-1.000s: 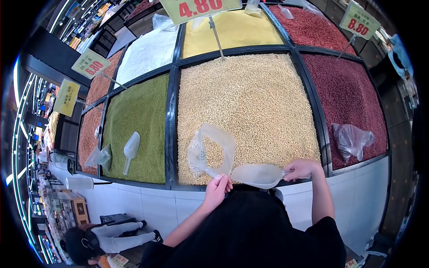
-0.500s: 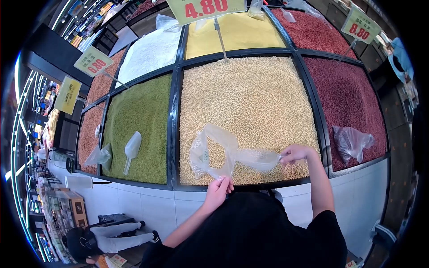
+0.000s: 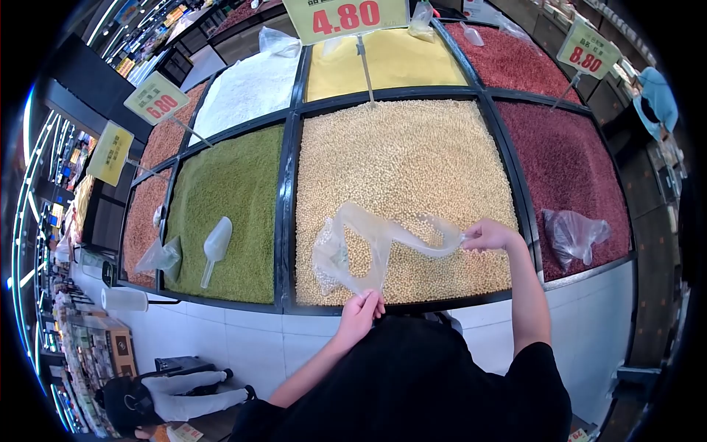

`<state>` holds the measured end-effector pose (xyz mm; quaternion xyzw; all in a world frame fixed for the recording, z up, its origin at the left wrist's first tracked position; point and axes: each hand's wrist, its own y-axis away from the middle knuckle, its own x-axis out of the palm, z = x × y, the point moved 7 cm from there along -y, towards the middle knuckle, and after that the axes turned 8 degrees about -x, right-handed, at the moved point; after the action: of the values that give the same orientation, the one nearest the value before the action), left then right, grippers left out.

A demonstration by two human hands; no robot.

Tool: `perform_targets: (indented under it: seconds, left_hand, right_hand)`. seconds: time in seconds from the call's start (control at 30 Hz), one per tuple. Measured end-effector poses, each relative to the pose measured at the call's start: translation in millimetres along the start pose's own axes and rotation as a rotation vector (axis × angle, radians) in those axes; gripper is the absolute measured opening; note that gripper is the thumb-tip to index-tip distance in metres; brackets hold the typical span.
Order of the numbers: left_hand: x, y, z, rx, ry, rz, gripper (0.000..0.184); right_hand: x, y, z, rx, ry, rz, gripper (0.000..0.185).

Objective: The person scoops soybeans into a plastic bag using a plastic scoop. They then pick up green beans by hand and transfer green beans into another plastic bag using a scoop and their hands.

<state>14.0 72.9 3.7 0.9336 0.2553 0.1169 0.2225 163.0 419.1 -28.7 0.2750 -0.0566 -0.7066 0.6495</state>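
My left hand (image 3: 361, 311) pinches the edge of a clear plastic bag (image 3: 367, 230) at the near side of the soybean bin. The bag stands partly open, with soybeans seen through and inside its loop. My right hand (image 3: 490, 234) closes round the handle of a translucent plastic scoop (image 3: 434, 243). The scoop points left toward the bag, low over the pale soybeans (image 3: 405, 162). Its blade is tilted, and I cannot tell how many beans lie in it. Where its tip meets the bag is unclear.
To the left, another scoop (image 3: 216, 249) lies on green beans (image 3: 228, 177). A crumpled bag (image 3: 576, 237) rests on dark red beans (image 3: 556, 162) to the right. Black dividers (image 3: 286, 199) separate the bins. A price sign (image 3: 346, 20) stands behind. A person (image 3: 177, 398) is at lower left.
The scoop has tilted, its blade now showing as a curved rim with beans visible past it. My right hand has turned and risen slightly. My left hand keeps its pinch on the bag.
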Motion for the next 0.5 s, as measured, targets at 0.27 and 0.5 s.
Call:
perform_targets:
  seconds: [0.27,0.5]
  left_hand:
    - [1.8,0.2,0.3,0.019,0.008,0.019,0.029]
    - [5.0,-4.2,7.5,0.031,0.018,0.042,0.030]
  right_hand:
    - [9.8,53.1,76.2,-0.072,0.216,-0.386,0.024]
    - [38.5,107.0,114.3,0.007,0.097,-0.469,0.036]
